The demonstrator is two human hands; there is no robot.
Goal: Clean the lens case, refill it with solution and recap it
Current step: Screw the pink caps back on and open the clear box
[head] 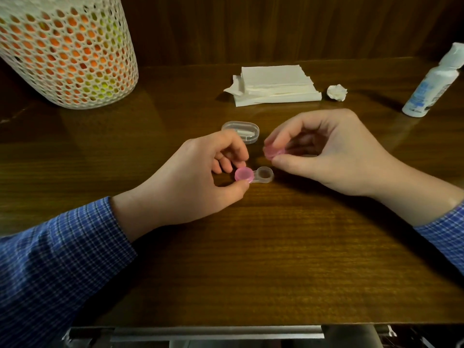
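Looking through the head cam: my left hand (200, 169) pins the lens case (253, 175) on the surface, right hand (324, 149) pinching the loose pink cap (275, 151). Tiny, light, probably slick plastic, so I'd grip the rims.

Your one head-worn wide-angle camera looks forward and steeply down, close over the dark brown wooden table (251, 259), whose near edge crosses the frame's bottom.

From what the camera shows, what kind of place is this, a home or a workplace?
Probably a home, at a dark wooden table against wood panelling. A stack of paper napkins, a white mesh basket of coloured items and a solution bottle suggest a domestic room. I cannot be certain.
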